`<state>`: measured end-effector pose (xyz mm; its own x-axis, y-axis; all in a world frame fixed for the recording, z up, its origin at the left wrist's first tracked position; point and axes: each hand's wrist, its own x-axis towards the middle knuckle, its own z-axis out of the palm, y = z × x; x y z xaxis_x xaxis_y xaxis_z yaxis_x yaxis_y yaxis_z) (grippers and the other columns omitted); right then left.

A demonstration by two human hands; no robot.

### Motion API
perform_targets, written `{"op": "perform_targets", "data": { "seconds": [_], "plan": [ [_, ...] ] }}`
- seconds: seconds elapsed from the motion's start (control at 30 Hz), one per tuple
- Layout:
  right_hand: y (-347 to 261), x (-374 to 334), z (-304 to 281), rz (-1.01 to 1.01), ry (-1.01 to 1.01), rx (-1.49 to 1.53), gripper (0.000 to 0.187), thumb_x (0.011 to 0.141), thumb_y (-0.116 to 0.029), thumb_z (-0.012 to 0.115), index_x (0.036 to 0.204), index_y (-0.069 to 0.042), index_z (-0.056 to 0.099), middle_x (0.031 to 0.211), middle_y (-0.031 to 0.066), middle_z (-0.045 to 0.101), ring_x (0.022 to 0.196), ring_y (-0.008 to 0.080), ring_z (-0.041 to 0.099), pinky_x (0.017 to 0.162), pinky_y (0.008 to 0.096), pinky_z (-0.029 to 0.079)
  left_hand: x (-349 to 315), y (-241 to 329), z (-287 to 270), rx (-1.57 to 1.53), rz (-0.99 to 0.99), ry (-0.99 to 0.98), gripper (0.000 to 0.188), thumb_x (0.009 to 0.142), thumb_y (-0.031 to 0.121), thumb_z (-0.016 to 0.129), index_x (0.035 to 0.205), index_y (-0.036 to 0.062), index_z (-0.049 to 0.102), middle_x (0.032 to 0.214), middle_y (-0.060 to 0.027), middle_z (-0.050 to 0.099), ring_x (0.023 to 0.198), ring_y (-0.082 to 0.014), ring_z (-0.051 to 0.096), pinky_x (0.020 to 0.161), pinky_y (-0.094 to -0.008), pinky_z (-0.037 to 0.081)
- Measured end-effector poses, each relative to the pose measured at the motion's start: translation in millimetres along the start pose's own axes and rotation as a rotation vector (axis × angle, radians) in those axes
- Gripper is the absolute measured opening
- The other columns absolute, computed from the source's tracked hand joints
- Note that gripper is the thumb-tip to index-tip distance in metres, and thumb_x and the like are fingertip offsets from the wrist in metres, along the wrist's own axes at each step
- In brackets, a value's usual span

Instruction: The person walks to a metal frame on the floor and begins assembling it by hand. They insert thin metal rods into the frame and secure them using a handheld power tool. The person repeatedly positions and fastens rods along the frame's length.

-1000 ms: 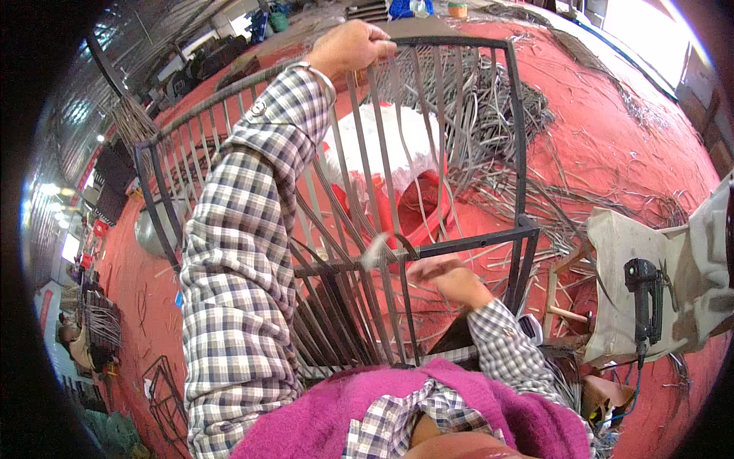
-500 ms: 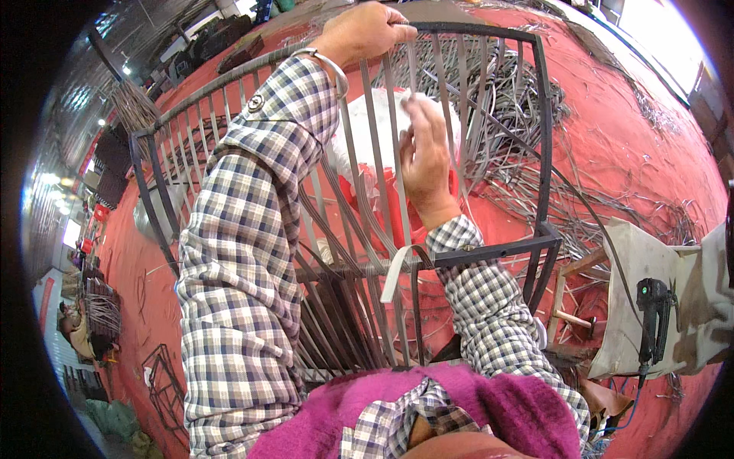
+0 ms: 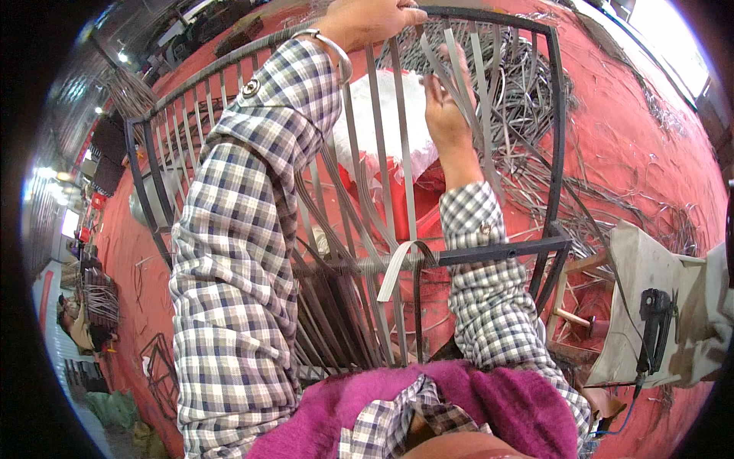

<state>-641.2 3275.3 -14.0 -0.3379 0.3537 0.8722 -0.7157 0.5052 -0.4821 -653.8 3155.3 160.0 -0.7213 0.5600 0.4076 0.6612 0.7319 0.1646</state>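
Note:
A dark metal frame (image 3: 560,115) stands upright before me, strung with grey flat plastic strips (image 3: 397,138) from its top rail to its lower rail. At the top rail my left hand (image 3: 371,21) is closed, its fingertips pinching a strip where it meets the rail. My right hand (image 3: 451,115) is beyond the lower rail, among the strips, its fingers curled round a bowed grey strip; part of the grip is hidden behind that strip. A pale strip end (image 3: 397,271) loops over the lower rail, which is partly wrapped in strip.
Behind the frame, a white bag (image 3: 382,115) sits in something red. A large heap of loose strips (image 3: 520,84) lies on the red floor. At right, a black hand tool (image 3: 654,329) with a cable rests on a cloth-covered stand (image 3: 623,298). Bundled strips (image 3: 138,99) stand at left.
My right hand has moved up and to the right, and the strip by it now bows to the right. My left hand stays at the top rail; the view has shifted slightly.

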Motion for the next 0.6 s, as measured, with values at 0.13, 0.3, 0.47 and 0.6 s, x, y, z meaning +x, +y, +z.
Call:
{"op": "perform_targets", "data": {
  "seconds": [0.13, 0.3, 0.47, 0.6],
  "plan": [
    [1, -51, -16, 0.144, -0.217, 0.158, 0.016, 0.091, -0.013, 0.048, 0.09, 0.0, 0.058, 0.062, 0.0078, 0.053, 0.054, 0.0153, 0.054, 0.051, 0.0313, 0.043, 9, -28, 21, -0.059, -0.076, -0.015, 0.027, 0.084, 0.031, 0.055, 0.085, 0.0068, 0.068, 0.078, -0.0108, 0.067, 0.073, -0.025, 0.063, 0.066, -0.0362, 0.047],
    [-85, -214, -152, 1.236, -0.502, 0.447, 0.025, 0.095, -0.025, 0.044, 0.079, -0.008, 0.053, 0.057, -0.0049, 0.041, 0.049, 0.0054, 0.039, 0.044, 0.0229, 0.032, -11, -119, 114, 0.071, 0.025, 0.103, 0.042, 0.085, 0.045, 0.053, 0.111, 0.0137, 0.061, 0.101, -0.012, 0.065, 0.091, -0.0296, 0.062, 0.08, -0.0419, 0.046],
    [-144, -294, -239, 1.659, -0.491, 0.378, 0.023, 0.097, -0.022, 0.043, 0.086, -0.006, 0.055, 0.063, -0.0047, 0.045, 0.055, 0.0056, 0.043, 0.049, 0.0218, 0.035, -67, -158, 187, -0.13, -0.301, -0.128, 0.056, 0.084, 0.043, 0.054, 0.122, 0.0029, 0.049, 0.115, -0.0218, 0.057, 0.107, -0.0336, 0.056, 0.09, -0.039, 0.042],
    [-157, -289, -244, 1.64, -0.576, 0.587, 0.019, 0.097, -0.021, 0.042, 0.087, -0.008, 0.053, 0.065, -0.0046, 0.043, 0.057, 0.0044, 0.039, 0.049, 0.0215, 0.033, -114, -83, 150, -0.503, -0.159, 0.339, 0.021, 0.086, 0.019, 0.056, 0.096, 0.002, 0.063, 0.089, -0.0137, 0.065, 0.083, -0.0303, 0.061, 0.076, -0.0404, 0.046]
  ]
}}
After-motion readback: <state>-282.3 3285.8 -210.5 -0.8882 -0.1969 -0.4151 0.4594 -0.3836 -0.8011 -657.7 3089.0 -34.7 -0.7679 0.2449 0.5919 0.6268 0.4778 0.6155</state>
